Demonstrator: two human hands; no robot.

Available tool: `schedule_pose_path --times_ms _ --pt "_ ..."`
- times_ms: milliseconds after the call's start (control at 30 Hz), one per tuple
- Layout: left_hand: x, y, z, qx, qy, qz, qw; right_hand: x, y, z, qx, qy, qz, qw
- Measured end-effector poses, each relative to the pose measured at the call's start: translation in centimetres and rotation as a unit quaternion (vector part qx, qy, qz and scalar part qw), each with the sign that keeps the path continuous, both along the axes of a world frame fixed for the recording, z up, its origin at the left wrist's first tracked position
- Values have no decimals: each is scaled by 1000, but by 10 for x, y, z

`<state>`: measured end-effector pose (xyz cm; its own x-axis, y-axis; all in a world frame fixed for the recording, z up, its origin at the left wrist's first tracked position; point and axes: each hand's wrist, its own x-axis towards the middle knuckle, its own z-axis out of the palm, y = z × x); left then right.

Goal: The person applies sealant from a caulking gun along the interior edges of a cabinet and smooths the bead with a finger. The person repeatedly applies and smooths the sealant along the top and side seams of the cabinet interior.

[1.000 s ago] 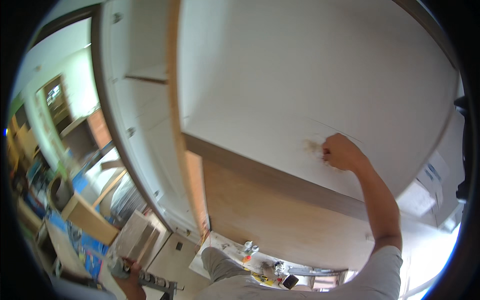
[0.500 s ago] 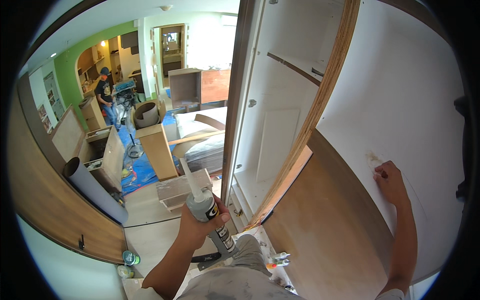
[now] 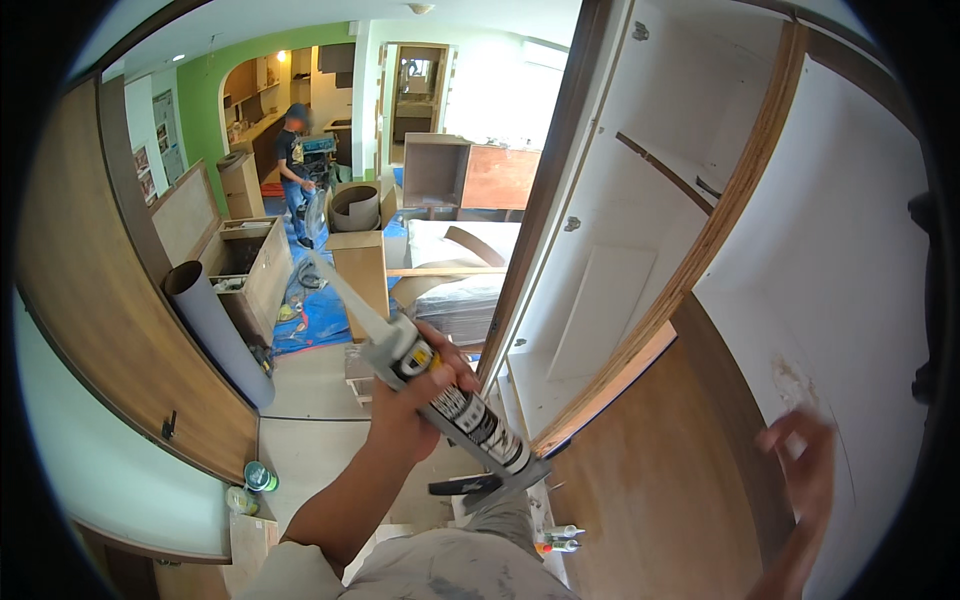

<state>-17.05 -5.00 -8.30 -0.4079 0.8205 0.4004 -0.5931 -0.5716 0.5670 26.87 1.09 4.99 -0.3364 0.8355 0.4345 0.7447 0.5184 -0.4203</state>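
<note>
My left hand is wrapped round a caulking gun loaded with a grey cartridge, its pale nozzle pointing up and forward. At the right, my right hand is smeared by motion beside the white panel, just below a pale beige smudge on it. Its fingers are bent, and I cannot make out whether they hold anything. Below that panel is a brown wooden board. An open white cabinet with a raw wooden edge stands beside it.
A wooden door stands left, with a grey roll and cans nearby. Through the opening are a co-worker, boxes, a wrapped mattress and blue sheeting. Tubes lie low beside the brown board.
The view has swung left from the white panel toward the room. My left hand has raised the caulking gun into the middle; my right hand has shifted down from the smudge.
</note>
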Motion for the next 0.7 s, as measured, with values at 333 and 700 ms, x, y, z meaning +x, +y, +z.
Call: schedule_pose_path --times_ms 333,700 --pt "-3 15 26 132 -190 -20 973 -179 -44 -200 -466 456 369 662" --pt "34 13 31 21 -206 -86 974 -208 -68 -244 -518 577 457 435"
